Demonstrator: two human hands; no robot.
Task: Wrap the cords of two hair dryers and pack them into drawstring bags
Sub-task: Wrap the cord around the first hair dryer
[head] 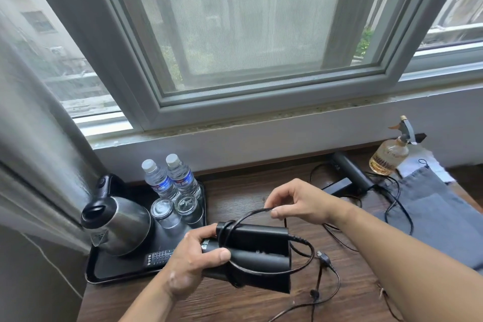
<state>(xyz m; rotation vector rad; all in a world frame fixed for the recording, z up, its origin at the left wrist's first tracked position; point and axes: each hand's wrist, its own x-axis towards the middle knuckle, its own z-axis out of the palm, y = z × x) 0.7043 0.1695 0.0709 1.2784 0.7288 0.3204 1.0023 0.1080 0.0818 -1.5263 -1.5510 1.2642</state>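
My left hand (193, 259) grips a folded black hair dryer (257, 251) just above the wooden table. Its black cord (300, 266) loops once around the body. My right hand (295, 202) pinches a stretch of that cord above the dryer. The cord's plug (323, 260) trails loose on the table to the right. A second black hair dryer (347, 174) lies at the back right with its cord spread out. A grey drawstring bag (433, 214) lies flat at the right, partly under my right forearm.
A black tray (104, 273) at the left holds a steel kettle (117, 225), two water bottles (172, 180), two upturned glasses and a remote. An amber spray bottle (390, 155) stands at the back right. The window sill runs along the back.
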